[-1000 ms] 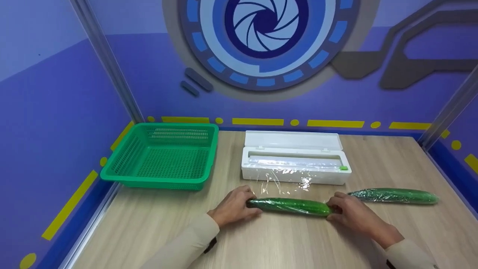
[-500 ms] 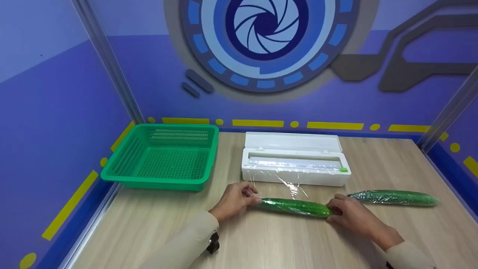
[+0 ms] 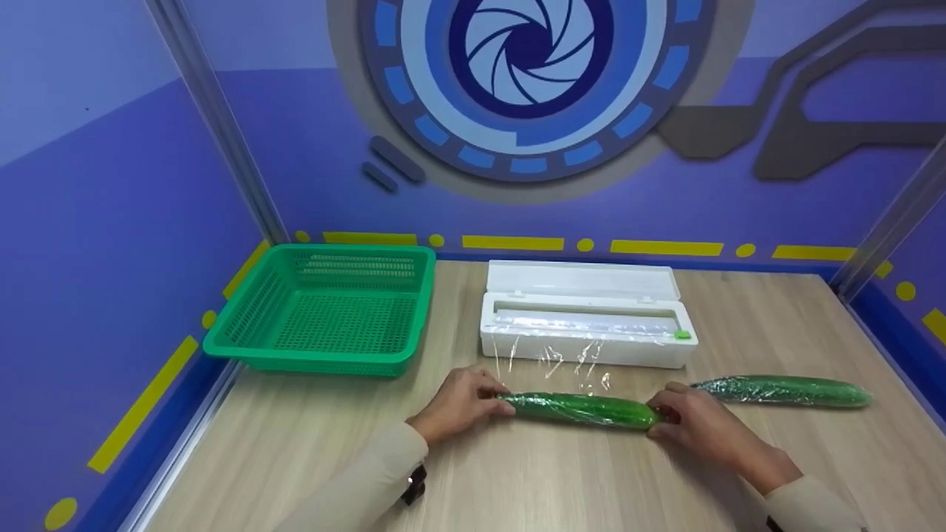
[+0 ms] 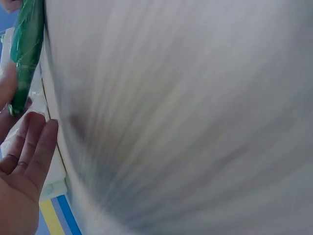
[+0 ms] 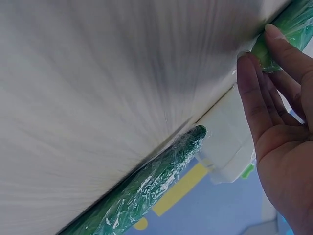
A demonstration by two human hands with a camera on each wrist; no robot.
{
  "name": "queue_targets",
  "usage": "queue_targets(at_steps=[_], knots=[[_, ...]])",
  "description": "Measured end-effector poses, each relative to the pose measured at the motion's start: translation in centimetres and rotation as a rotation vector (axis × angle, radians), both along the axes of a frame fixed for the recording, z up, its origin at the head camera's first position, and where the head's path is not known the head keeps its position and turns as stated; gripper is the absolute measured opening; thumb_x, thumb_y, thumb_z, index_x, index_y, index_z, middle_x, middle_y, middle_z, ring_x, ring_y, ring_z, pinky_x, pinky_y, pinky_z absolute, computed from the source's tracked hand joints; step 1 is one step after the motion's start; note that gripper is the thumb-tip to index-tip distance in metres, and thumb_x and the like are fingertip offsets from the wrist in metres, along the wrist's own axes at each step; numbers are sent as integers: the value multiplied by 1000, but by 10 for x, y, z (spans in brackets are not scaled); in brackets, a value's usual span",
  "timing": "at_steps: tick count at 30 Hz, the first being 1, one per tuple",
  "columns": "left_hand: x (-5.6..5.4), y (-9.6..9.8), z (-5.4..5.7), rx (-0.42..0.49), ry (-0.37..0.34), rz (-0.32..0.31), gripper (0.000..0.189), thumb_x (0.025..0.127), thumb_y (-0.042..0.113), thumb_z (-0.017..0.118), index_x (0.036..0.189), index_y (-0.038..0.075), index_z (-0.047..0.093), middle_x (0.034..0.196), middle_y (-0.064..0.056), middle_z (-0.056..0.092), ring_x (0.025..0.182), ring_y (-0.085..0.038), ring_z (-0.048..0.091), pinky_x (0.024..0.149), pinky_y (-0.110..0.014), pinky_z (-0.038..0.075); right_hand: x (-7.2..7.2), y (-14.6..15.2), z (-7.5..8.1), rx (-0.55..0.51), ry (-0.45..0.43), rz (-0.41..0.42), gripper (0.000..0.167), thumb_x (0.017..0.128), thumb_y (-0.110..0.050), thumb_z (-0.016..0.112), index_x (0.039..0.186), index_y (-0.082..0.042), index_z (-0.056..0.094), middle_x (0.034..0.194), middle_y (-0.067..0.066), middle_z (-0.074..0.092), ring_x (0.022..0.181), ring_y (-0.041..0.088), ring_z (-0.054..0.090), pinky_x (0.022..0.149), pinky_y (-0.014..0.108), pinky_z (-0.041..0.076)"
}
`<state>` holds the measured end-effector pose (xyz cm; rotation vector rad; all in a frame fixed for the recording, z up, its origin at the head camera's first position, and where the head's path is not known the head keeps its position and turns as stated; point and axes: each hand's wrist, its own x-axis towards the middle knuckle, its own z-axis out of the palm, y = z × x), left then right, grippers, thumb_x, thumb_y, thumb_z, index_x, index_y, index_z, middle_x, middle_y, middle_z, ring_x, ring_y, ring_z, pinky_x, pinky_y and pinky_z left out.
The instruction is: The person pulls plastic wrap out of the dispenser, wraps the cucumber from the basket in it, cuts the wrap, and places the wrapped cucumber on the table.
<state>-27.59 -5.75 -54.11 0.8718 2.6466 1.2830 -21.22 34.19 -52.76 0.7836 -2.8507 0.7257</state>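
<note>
In the head view, a cucumber [image 3: 580, 410] lies crosswise on the table with clear cling film round it. My left hand [image 3: 460, 405] pinches its left tip with thumb and forefinger; the left wrist view shows the other fingers [image 4: 36, 152] extended beside that tip. At the opposite end, my right hand [image 3: 698, 421] holds the cucumber between thumb and fingers, as the right wrist view also shows [image 5: 288, 122]. A sheet of cling film [image 3: 584, 372] runs from the cucumber back to a white cling film dispenser [image 3: 517, 349], whose lid is up and whose roll shows inside.
A second cucumber [image 3: 791, 390], wrapped in film, lies to the right, its near end just behind my right hand. At the back left stands a green plastic basket [image 3: 318, 360]. A green slider [image 3: 681, 335] sits at the dispenser's right end. Printed panels [image 3: 473, 214] enclose the table.
My left fingers shifted inward over the cucumber's left tip, then back slightly left. Creases in the film sheet have changed. The right hand keeps its hold at the other end.
</note>
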Motion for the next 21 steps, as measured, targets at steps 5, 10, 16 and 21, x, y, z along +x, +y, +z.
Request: queue_targets(at_steps=[5, 10, 16, 21], knots=[[-1, 1, 0, 38, -6, 24, 29, 84, 18, 92, 108, 5, 82, 96, 3, 77, 86, -5, 66, 80, -25, 55, 0, 0, -1, -59, -76, -56, 35, 83, -12, 90, 111, -5, 70, 94, -7, 69, 83, 9, 65, 73, 33, 58], [0, 2, 1, 30, -15, 46, 16, 86, 19, 91, 96, 11, 82, 89, 11, 74, 82, -2, 64, 78, -25, 54, 1, 2, -4, -83, 26, -28, 31, 81, -13, 92, 100, -13, 67, 91, -9, 67, 80, 7, 63, 69, 32, 55], [2, 2, -1, 3, -34, 31, 20, 86, 20, 91, 102, 10, 84, 93, 10, 76, 87, -4, 65, 82, -26, 54, 2, 3, -5, -74, 36, -38, 29, 82, -12, 91, 98, -16, 68, 93, -11, 66, 82, 7, 62, 70, 31, 55], [4, 2, -4, -7, -24, 36, 26, 88, 22, 89, 109, 8, 84, 97, 7, 72, 92, -11, 65, 83, -28, 54, 4, 3, -7, -96, -5, -49, 25, 86, -17, 89, 101, -16, 69, 97, -11, 66, 85, 10, 64, 73, 31, 56]])
